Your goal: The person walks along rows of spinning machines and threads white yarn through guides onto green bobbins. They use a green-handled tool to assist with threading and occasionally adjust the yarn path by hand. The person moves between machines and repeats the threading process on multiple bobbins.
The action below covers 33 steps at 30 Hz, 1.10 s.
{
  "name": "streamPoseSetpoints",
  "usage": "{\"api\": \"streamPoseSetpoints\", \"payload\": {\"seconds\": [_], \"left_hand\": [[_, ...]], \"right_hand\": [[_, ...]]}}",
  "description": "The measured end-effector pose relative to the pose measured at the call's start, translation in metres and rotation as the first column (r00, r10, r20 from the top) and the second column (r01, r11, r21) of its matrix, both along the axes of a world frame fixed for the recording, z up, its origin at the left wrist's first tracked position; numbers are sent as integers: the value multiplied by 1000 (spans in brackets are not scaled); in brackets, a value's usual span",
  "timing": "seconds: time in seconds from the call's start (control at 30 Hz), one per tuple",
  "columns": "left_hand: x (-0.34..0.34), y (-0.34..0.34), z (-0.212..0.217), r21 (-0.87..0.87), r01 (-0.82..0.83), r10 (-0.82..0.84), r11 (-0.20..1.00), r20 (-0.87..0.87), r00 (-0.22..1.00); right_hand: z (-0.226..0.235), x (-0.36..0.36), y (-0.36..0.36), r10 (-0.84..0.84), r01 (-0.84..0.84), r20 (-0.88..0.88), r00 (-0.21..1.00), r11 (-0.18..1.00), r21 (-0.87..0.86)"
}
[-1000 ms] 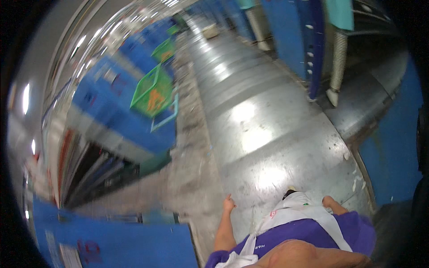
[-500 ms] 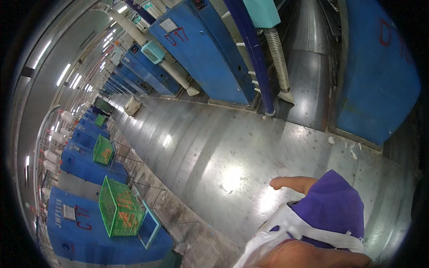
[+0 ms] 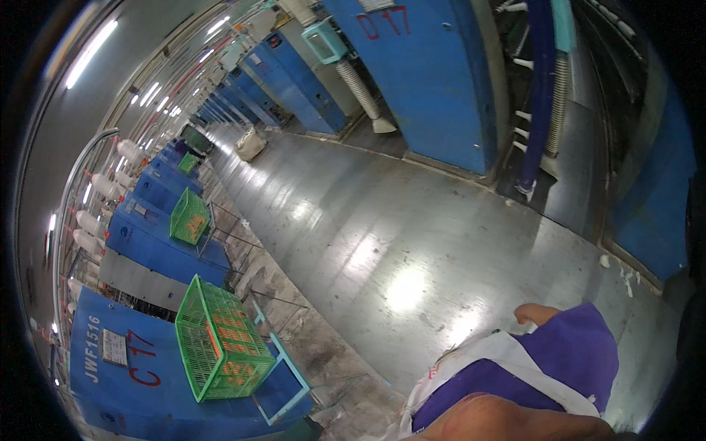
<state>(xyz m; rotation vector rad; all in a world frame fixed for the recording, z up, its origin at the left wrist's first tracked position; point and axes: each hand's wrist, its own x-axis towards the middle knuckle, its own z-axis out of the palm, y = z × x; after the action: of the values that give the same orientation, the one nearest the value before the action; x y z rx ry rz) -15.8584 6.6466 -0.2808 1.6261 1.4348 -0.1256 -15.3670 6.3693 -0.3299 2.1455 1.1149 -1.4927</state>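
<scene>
At the lower right, my right hand [image 3: 527,314] hangs beyond a purple sleeve [image 3: 577,349], over the grey floor [image 3: 353,228]. It looks rounded and small, and its fingers cannot be made out. Nothing visible lies against it. A white apron [image 3: 471,351] crosses my purple clothing beside that arm. My left hand does not show. Among the things to the left, the nearest is a green plastic basket [image 3: 193,351] with orange pieces inside, beside a light-blue metal frame [image 3: 300,375] on a blue machine [image 3: 158,393].
A row of blue cabinets [image 3: 434,81] lines the aisle's right side, with a ribbed hose [image 3: 357,87] and a dark-blue pipe [image 3: 540,95]. Further along stand another green basket [image 3: 184,214] and a pale sack [image 3: 251,145]. White scraps [image 3: 627,279] lie by the right cabinet.
The view has swung left and moved forward, so the near basket looks larger and the cabinets sit further right. My right hand shows further right and lower, with less bare forearm in sight.
</scene>
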Motion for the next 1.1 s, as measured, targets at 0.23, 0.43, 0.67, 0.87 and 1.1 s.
{"api": "streamPoseSetpoints", "payload": {"seconds": [0.23, 0.43, 0.67, 0.87, 1.1], "left_hand": [[74, 246, 19, 310, 155, -128, 938, -107, 986], [194, 350, 18, 354, 219, -179, 909, -143, 973], [225, 403, 19, 1, 149, -149, 989, -78, 986], [254, 506, -1, -62, -42, 37, 997, -75, 996], [307, 699, -15, -68, -73, 72, 995, -22, 997]], "right_hand": [[-18, 18, 153, -172, 144, 55, 984, 930, 339], [-37, 95, 319, -31, 27, 2, 1000, 918, 395], [38, 253, 524, -57, 2, 151, 987, 939, 345], [53, 327, 681, -178, 79, 207, 962, 906, 415], [26, 306, 813, 52, -94, 140, 989, 945, 314]]}}
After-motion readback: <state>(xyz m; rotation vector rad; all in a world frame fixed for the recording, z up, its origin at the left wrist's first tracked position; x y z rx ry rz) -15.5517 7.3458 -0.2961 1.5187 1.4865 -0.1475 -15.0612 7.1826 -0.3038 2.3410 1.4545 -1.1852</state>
